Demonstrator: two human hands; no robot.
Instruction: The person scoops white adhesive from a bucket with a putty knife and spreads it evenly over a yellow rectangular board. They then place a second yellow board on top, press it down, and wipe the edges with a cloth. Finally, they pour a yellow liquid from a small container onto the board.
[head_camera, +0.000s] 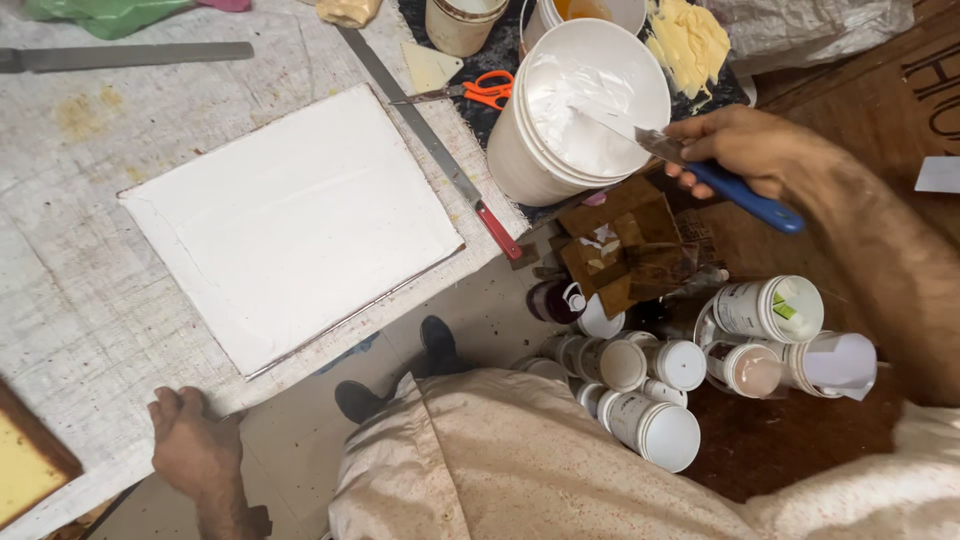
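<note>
Over the white bucket (575, 110), right hand (745, 150) gripping knife (700, 165).

Cloth-covered table (70, 260) w/ white coated board (290, 225), long metal ruler (425, 140), orange scissors (480, 90) & white bucket (560, 120).

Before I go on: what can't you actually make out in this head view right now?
- Knife blade tip: sunk in white paste inside the bucket.
- Right hand fingers: curled under the blue handle, and motion-blurred.
- Left hand fingertips: folded over the table edge.
- Small jars: contents hidden by lids.
- Yellow panel: cut off by the left edge.
</note>
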